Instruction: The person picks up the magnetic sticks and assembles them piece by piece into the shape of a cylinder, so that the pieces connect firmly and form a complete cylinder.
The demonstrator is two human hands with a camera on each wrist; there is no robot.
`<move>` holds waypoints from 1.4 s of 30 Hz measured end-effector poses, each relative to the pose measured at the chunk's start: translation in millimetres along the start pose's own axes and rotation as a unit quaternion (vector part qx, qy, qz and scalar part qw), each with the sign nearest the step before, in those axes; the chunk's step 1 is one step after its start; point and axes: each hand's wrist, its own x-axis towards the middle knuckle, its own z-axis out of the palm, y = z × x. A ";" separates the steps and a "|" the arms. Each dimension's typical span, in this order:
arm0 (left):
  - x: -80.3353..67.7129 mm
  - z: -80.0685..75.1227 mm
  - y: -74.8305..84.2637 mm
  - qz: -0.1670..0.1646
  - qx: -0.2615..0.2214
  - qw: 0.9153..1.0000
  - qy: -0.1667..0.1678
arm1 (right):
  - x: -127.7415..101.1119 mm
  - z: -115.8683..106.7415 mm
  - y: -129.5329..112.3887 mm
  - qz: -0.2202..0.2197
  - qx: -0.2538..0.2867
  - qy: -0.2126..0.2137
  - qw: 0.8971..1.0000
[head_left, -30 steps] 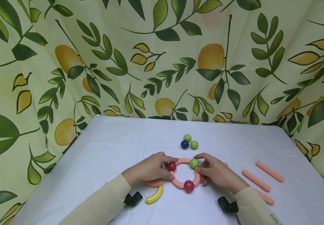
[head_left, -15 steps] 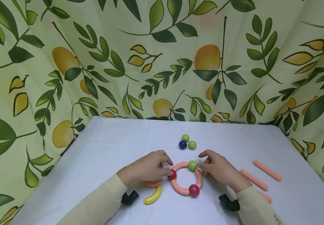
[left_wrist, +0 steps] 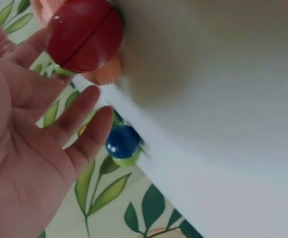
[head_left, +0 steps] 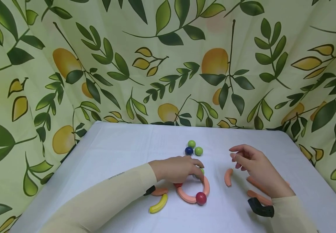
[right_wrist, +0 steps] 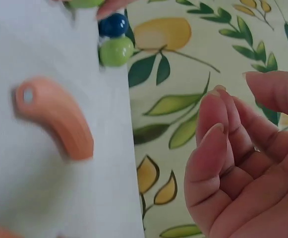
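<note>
Nearest the viewer, a curved yellow plastic piece (head_left: 159, 203) and a short curved salmon piece (head_left: 160, 191) are seen on the white-covered worktop (head_left: 121, 152), with a black elbow-shaped piece (head_left: 260, 209) lying by the right sleeve. Just beyond these lies the ring of curved salmon-pink plastic segments (head_left: 193, 194), joined by a dark red ball (head_left: 201, 198) at its near side and a second red ball (head_left: 178, 185) at its left. The left hand (head_left: 179, 169) is laid over the far-left part of this ring, its fingers bent over the green ball joint (head_left: 202, 171); whether that ball is actually pinched cannot be told, since the wrist view shows the fingers fairly loose beside a red ball (left_wrist: 84, 34).

The right hand (head_left: 251, 161) is held above the worktop, well apart from the ring, fingers relaxed and holding nothing, with a loose curved salmon segment (head_left: 228, 177) below and to its left and straight salmon rods (head_left: 256, 184) beneath it.

A risk is judged here: with the ring steadied from one side only, a joint could be pulled apart or the whole ring slid if the green ball is pressed or lifted. Farther back, a cluster of two green balls and one blue ball (head_left: 189, 150) could be knocked and rolled away by a careless reach.
</note>
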 end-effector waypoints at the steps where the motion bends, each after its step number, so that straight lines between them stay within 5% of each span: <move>1: 1.0 0.7 -0.9 -0.003 0.010 1.000 -0.002 | -1.2 -2.9 1.9 0.000 -0.001 0.003 1.000; 6: -7.2 3.7 -15.0 -0.051 0.004 0.999 0.020 | -4.8 -14.9 12.4 0.006 -0.019 0.016 1.000; 14: -35.3 6.3 -41.3 -0.108 -0.107 0.988 0.039 | -6.4 -33.7 25.9 0.000 -0.030 0.023 0.999; 22: -61.2 18.7 -53.8 -0.136 -0.243 0.959 0.054 | -11.7 -44.2 23.8 -0.001 -0.019 0.031 0.999; 28: -74.3 27.3 -57.5 -0.138 -0.291 0.943 0.088 | -15.5 -52.6 28.7 -0.044 -0.042 0.068 0.996; 34: -76.6 38.9 -59.5 -0.121 -0.317 0.931 0.133 | -14.5 -70.1 61.6 -0.056 -0.026 0.112 0.992; 39: -74.6 46.3 -60.9 -0.119 -0.340 0.920 0.156 | -8.3 -83.2 104.7 0.010 -0.050 0.138 0.989; 42: -74.1 49.6 -62.3 -0.126 -0.345 0.916 0.163 | -4.9 -89.8 129.9 0.049 -0.070 0.106 0.991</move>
